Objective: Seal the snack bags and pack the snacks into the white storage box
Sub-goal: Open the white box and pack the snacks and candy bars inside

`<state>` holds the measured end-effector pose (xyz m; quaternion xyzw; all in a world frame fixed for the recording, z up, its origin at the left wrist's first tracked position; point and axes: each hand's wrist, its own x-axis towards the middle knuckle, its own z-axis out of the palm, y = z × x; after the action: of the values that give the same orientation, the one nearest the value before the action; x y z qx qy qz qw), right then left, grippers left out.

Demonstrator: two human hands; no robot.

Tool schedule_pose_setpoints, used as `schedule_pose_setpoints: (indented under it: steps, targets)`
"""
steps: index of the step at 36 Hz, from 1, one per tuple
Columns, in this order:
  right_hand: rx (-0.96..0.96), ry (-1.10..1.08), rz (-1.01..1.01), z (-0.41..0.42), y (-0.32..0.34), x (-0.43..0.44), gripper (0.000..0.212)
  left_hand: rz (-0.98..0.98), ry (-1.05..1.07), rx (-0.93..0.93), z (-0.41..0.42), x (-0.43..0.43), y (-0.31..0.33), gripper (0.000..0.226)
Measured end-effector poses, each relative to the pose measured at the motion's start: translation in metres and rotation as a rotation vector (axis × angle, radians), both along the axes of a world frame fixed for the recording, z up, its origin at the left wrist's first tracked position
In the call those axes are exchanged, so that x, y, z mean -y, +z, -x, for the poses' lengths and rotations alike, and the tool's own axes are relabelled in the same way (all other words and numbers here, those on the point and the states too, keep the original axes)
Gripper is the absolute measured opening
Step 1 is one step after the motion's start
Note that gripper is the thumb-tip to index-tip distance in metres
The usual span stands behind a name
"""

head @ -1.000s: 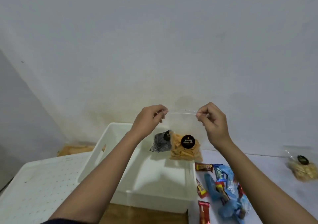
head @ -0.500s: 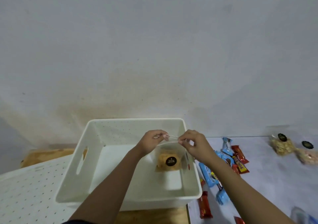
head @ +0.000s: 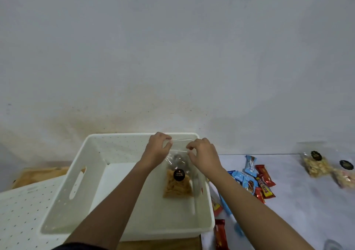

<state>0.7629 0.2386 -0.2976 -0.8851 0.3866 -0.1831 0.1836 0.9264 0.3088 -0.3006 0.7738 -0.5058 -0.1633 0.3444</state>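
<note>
A clear snack bag (head: 177, 182) of orange chips with a round black sticker lies inside the white storage box (head: 76, 165), near its right wall. My left hand (head: 157, 149) pinches the left corner of the bag's top edge. My right hand (head: 204, 154) pinches the right corner, with the clear top strip stretched between them above the box.
A perforated white lid (head: 21, 211) lies left of the box on a wooden surface. Several blue and red wrapped snacks (head: 253, 180) are scattered to the right on the white table, and two clear bags of pale snacks (head: 317, 165) sit at the far right.
The bag has come down from mid-air into the box, and both hands have followed it while still holding its top edge. The view has tilted and shifted.
</note>
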Motion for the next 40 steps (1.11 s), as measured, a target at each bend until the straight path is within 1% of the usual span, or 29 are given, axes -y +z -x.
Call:
schedule_pose_setpoints:
  steps: [2,6,8,12,16,18,20,22,24,25,28,30,32,33,34,36,38,40]
  targets:
    - [0.018,0.018,0.007,0.017,0.006,0.002,0.025,0.075,0.027,0.056,0.016,0.003,0.009,0.024]
    - [0.085,-0.015,-0.020,0.076,0.021,0.020,0.024,0.158,-0.035,0.129,0.066,0.026,0.030,0.024]
    - [0.097,-0.059,-0.018,0.116,0.027,0.036,0.023,0.179,-0.077,0.134,0.098,0.046,0.038,0.025]
    - [0.061,-0.167,-0.008,0.210,0.033,0.077,0.022,0.210,-0.133,0.125,0.177,0.091,0.042,0.029]
    - [0.004,-0.267,-0.010,0.306,0.028,0.122,0.023,0.206,-0.146,0.139,0.265,0.135,0.021,0.036]
    - [-0.018,-0.311,-0.026,0.349,0.021,0.146,0.024,0.156,-0.141,0.119,0.309,0.158,0.004,0.041]
    - [-0.048,-0.369,-0.033,0.389,0.010,0.168,0.025,0.115,-0.152,0.140,0.346,0.180,-0.015,0.045]
    - [-0.094,-0.413,-0.039,0.426,-0.005,0.189,0.035,0.117,-0.217,0.190,0.378,0.202,-0.042,0.051]
    - [-0.119,-0.447,-0.059,0.455,-0.022,0.209,0.049,0.100,-0.195,0.245,0.407,0.220,-0.063,0.060]
    - [-0.131,-0.475,-0.077,0.467,-0.029,0.218,0.056,0.071,-0.170,0.230,0.420,0.228,-0.070,0.062]
    - [-0.154,-0.529,-0.175,0.488,-0.051,0.246,0.075,0.029,-0.062,0.145,0.450,0.252,-0.084,0.061]
    - [-0.162,-0.543,-0.194,0.495,-0.065,0.259,0.080,0.022,-0.013,0.141,0.461,0.265,-0.090,0.063]
    - [-0.132,-0.533,-0.201,0.498,-0.078,0.270,0.087,0.011,0.036,0.143,0.467,0.275,-0.095,0.067]
    - [-0.099,-0.533,-0.194,0.500,-0.090,0.276,0.087,0.004,0.067,0.120,0.470,0.279,-0.098,0.071]
    - [-0.082,-0.545,-0.245,0.499,-0.092,0.280,0.084,-0.001,0.101,0.073,0.473,0.284,-0.099,0.075]
    - [-0.006,-0.567,-0.412,0.496,-0.095,0.289,0.080,0.011,0.176,-0.084,0.477,0.290,-0.100,0.075]
    - [0.132,-0.577,-0.565,0.495,-0.101,0.299,0.074,0.051,0.251,-0.249,0.481,0.294,-0.101,0.067]
    - [0.236,-0.590,-0.614,0.495,-0.103,0.303,0.072,0.112,0.307,-0.341,0.485,0.296,-0.101,0.055]
